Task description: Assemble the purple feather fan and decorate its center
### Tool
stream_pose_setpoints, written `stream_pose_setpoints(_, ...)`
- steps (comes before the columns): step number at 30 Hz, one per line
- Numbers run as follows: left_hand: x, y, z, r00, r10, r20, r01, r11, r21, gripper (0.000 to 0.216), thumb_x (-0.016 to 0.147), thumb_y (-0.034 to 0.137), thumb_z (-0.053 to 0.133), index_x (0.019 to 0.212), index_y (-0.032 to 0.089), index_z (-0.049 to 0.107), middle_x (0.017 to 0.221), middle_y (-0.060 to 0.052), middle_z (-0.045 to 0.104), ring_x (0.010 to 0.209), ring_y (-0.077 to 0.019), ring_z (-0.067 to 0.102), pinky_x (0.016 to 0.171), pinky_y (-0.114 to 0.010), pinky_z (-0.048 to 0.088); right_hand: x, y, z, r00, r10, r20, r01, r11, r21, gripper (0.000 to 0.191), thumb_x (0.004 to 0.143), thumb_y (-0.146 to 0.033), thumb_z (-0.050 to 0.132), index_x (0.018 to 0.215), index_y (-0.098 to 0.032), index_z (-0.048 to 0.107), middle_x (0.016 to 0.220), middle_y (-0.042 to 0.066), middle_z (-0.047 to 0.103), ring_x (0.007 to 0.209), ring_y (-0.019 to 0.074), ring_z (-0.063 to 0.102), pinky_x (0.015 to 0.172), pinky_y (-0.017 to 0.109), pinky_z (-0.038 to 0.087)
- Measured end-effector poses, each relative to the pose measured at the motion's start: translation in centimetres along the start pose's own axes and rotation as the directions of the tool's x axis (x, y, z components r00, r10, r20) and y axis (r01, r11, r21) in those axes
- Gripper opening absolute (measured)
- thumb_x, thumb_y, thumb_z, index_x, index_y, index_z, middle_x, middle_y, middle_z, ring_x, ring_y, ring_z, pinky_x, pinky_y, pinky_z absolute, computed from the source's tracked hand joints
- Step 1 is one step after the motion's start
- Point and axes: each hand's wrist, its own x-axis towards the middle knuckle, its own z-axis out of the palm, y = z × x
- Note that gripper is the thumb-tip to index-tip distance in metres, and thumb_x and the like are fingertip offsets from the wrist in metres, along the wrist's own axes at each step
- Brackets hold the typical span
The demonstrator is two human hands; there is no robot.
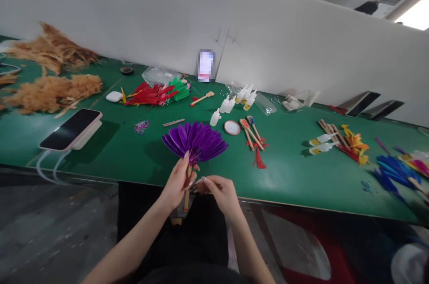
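Observation:
A purple feather fan (pixel 194 141) with a wooden handle stands spread out over the table's front edge. My left hand (pixel 179 179) is closed around the top of that handle, thumb on the base of the feathers. Close to its right, my right hand (pixel 221 190) has thumb and fingers pinched together; what is between them is too small to make out. Just beyond the fan lie thin sticks (pixel 173 122), a small glue bottle (pixel 215 117) and a round white dish (pixel 232 127). Wooden handles (pixel 251 134) with a red tassel (pixel 258 158) rest to the right.
On the green table (pixel 284 163), a phone on a stand (pixel 72 129) and tan feathers (pixel 50 91) occupy the left. Red feathers (pixel 150 95) and several glue bottles (pixel 246 96) sit farther back. Blue feathers (pixel 390 174) lie far right. A white partition (pixel 134 15) rises behind.

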Motion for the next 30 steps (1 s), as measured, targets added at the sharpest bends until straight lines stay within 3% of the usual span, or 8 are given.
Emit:
stream_pose_setpoints(4, 0.5, -0.3, 0.1, 0.992, -0.12, 0.048, 0.122, 0.992, -0.036, 0.053, 0.076, 0.07, 0.051, 0.077, 0.017, 0.051, 0.043, 0.008, 0.038, 0.034, -0.0041, 0.029, 0.034, -0.015, 0.02, -0.6, 0.3, 0.4, 0.986, 0.067, 0.15, -0.084, 0.991, 0.105, 0.024, 0.074, -0.041, 0.071, 0.074, -0.017, 0.073, 0.069, 0.003, 0.073, 0.065, 0.0167, 0.068, 0.066, 0.027, 0.054)
stream_pose_setpoints(7, 1.0, -0.7, 0.0, 0.995, -0.087, 0.044, 0.09, 0.993, -0.077, 0.054, 0.077, 0.069, 0.05, 0.076, 0.015, 0.052, 0.048, 0.006, 0.042, 0.037, -0.0028, 0.031, 0.034, -0.014, 0.018, -1.0, 0.5, 0.3, 0.956, 0.104, 0.273, -0.134, 0.987, 0.094, 0.023, 0.073, -0.041, 0.072, 0.072, -0.018, 0.072, 0.068, 0.002, 0.072, 0.065, 0.0162, 0.068, 0.069, 0.029, 0.054)
stream_pose_setpoints(11, 1.6, -1.0, -0.2, 0.991, -0.081, 0.106, 0.09, 0.993, -0.082, 0.057, 0.081, 0.07, 0.043, 0.076, 0.015, 0.053, 0.05, 0.006, 0.041, 0.038, -0.002, 0.029, 0.034, -0.013, 0.018, -1.2, 0.6, -0.6, 0.971, 0.042, 0.234, -0.017, 0.994, -0.106, 0.029, 0.086, -0.042, 0.057, 0.077, -0.019, 0.073, 0.079, 0.004, 0.068, 0.073, 0.0141, 0.064, 0.07, 0.025, 0.053)
stream_pose_setpoints(15, 1.9, -1.1, 0.0, 0.991, -0.048, 0.125, 0.063, 0.991, -0.119, 0.058, 0.08, 0.072, 0.04, 0.076, 0.016, 0.054, 0.052, 0.004, 0.044, 0.038, -0.0031, 0.03, 0.034, -0.015, 0.022, -1.0, 0.3, -1.1, 0.966, -0.022, 0.258, 0.069, 0.983, -0.172, 0.024, 0.084, -0.04, 0.06, 0.08, -0.021, 0.074, 0.107, 0.007, 0.062, 0.098, 0.0181, 0.062, 0.078, 0.027, 0.052)
stream_pose_setpoints(20, 1.7, -0.9, 0.6, 0.979, 0.0, 0.206, 0.044, 0.977, -0.208, 0.054, 0.081, 0.07, 0.044, 0.079, 0.017, 0.056, 0.055, 0.003, 0.048, 0.038, -0.0045, 0.034, 0.034, -0.015, 0.025, -0.5, 0.6, -0.1, 0.902, 0.036, 0.43, -0.033, 0.999, -0.014, 0.032, 0.084, -0.047, 0.057, 0.082, -0.019, 0.073, 0.075, 0.002, 0.067, 0.067, 0.0129, 0.062, 0.064, 0.024, 0.052)
stream_pose_setpoints(24, 1.4, -0.2, 0.9, 0.97, -0.052, 0.238, 0.092, 0.983, -0.161, 0.057, 0.08, 0.071, 0.044, 0.078, 0.016, 0.06, 0.051, 0.001, 0.049, 0.041, -0.0077, 0.044, 0.038, -0.018, 0.034, -0.2, 1.3, 1.1, 0.928, -0.025, 0.372, 0.042, 0.998, -0.038, 0.043, 0.088, -0.05, 0.05, 0.072, -0.016, 0.071, 0.051, -0.003, 0.052, 0.044, 0.0075, 0.047, 0.046, 0.019, 0.039)
stream_pose_setpoints(27, 1.6, 0.3, 0.6, 0.987, 0.046, 0.154, -0.035, 0.996, -0.077, 0.055, 0.077, 0.068, 0.052, 0.079, 0.015, 0.064, 0.068, -0.005, 0.063, 0.063, -0.014, 0.06, 0.055, -0.023, 0.049, -0.3, 1.9, 2.0, 0.962, -0.12, 0.244, 0.144, 0.986, -0.082, 0.052, 0.092, -0.05, 0.043, 0.064, -0.017, 0.071, 0.044, -0.004, 0.041, 0.042, 0.0078, 0.039, 0.047, 0.021, 0.033)
stream_pose_setpoints(30, 2.4, 1.0, -0.2, 0.979, 0.161, 0.125, -0.158, 0.987, -0.036, 0.057, 0.069, 0.07, 0.059, 0.085, 0.016, 0.066, 0.085, -0.008, 0.068, 0.082, -0.0204, 0.065, 0.067, -0.028, 0.052, -0.6, 2.5, 2.8, 0.962, -0.23, 0.145, 0.242, 0.968, -0.068, 0.059, 0.094, -0.051, 0.037, 0.058, -0.018, 0.07, 0.044, -0.002, 0.041, 0.047, 0.0103, 0.041, 0.052, 0.024, 0.033)
